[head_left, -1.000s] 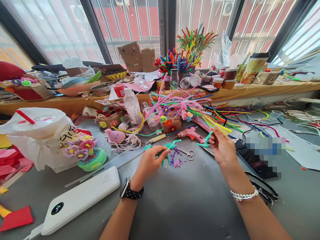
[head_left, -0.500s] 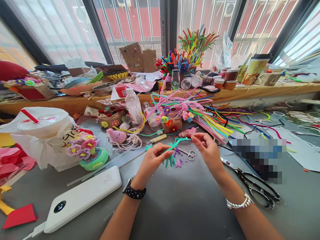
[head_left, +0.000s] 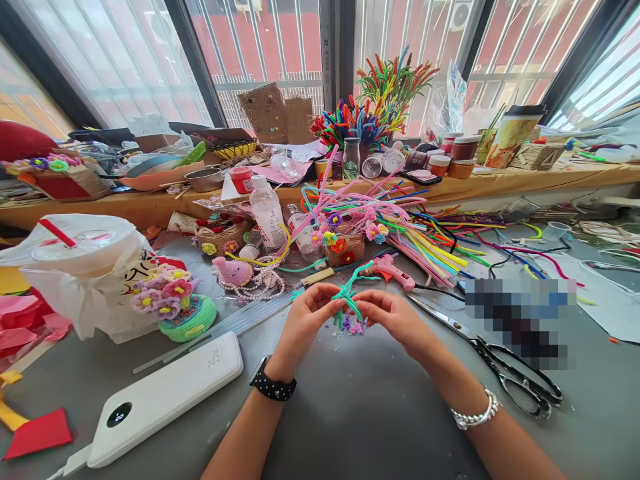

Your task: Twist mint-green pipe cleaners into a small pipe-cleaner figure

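Above the grey table, my left hand [head_left: 316, 311] pinches a bundle of green pipe cleaners [head_left: 347, 293], with strands fanning out above and below the fingers. My right hand [head_left: 393, 319] is close beside it, its thumb and fingertips closed on the lower right end of a green strand. Beneath the hands lie small purple and pink fuzzy scraps [head_left: 356, 329]. A pink hot glue gun [head_left: 390, 269] rests just beyond my right hand. Large black-handled scissors [head_left: 493, 353] lie open to the right.
A white power bank [head_left: 167, 400] lies at left, near a green-potted fuzzy flower [head_left: 187, 317] and a bagged drink cup [head_left: 83, 260]. Behind the hands are loose pipe cleaners [head_left: 425, 253], a plastic bottle [head_left: 269, 213] and clear glue sticks [head_left: 240, 320]. A phone [head_left: 510, 323] lies at right.
My right hand has moved left and down, close to my left hand, from the strand's far end to its lower part. The glue gun now shows more fully; the small scissors are hidden.
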